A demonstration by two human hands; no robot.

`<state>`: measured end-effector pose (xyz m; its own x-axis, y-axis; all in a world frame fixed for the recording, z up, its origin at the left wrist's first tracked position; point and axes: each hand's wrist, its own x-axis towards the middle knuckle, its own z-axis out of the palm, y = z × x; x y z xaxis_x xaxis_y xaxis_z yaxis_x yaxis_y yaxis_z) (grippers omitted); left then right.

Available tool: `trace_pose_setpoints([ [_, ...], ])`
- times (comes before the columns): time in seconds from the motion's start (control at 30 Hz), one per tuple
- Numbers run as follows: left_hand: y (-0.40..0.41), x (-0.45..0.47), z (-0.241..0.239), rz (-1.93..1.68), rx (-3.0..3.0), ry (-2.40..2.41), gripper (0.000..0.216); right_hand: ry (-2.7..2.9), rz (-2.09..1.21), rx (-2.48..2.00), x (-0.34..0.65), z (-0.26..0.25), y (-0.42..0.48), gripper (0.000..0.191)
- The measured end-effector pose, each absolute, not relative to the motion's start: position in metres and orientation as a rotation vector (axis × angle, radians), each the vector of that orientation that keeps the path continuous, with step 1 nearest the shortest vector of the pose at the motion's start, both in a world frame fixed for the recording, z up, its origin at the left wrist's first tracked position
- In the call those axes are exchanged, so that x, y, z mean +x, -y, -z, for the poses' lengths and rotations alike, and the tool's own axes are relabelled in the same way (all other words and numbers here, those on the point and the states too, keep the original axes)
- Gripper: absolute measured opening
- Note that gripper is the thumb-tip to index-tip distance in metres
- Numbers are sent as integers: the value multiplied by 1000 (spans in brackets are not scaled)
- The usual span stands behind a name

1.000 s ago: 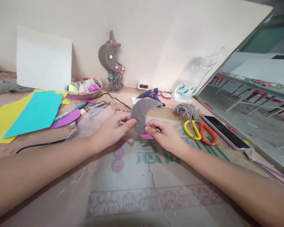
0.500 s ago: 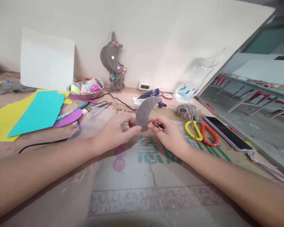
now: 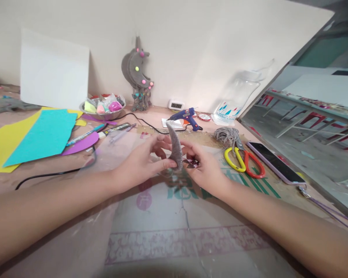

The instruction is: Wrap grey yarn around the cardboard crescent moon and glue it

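A grey yarn-wrapped crescent (image 3: 176, 148) stands upright above the cardboard, turned nearly edge-on to me. My left hand (image 3: 150, 158) pinches its lower part, thumb on the near side and fingers behind. Close against its right side is my right hand (image 3: 204, 164), curled around a small shiny pinkish-dark thing (image 3: 193, 163) whose kind I cannot make out. The right fingertips reach behind the crescent, and whether they grip it is hidden. Below the hands, a loose grey thread (image 3: 186, 216) lies on the plastic-covered cardboard (image 3: 150, 241).
Scissors (image 3: 254, 164) and a ball of grey yarn (image 3: 226, 135) lie to the right, beside a phone (image 3: 275, 162). Behind are a blue glue gun (image 3: 187, 116), a clock (image 3: 176, 104), a jug (image 3: 234, 100) and a decorated moon hanging (image 3: 137, 73). Coloured sheets (image 3: 43, 135) lie left.
The crescent has turned from showing its broad face to nearly edge-on, its tip swinging left. Both hands stay close together. More of the small shiny thing shows in my right hand.
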<state>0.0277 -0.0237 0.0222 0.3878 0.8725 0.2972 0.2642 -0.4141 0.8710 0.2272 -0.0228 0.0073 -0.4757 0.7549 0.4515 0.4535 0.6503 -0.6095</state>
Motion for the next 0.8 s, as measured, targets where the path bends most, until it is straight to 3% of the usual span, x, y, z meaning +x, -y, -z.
trace_pose_setpoints([
  [0.13,21,28,-25,-939,1834,-1167,22,2132,-527,-960,226,-6,20,40],
  [0.23,17,24,-23,-997,1835,-1237,27,2020,-592,-1057,224,-9,18,27],
  [0.47,15,24,-20,-1021,1803,-1289,34,1978,-777,-1109,220,-17,21,21],
  [0.8,21,27,-29,-683,1808,-1317,48,2041,-857,-1086,220,-15,23,21],
])
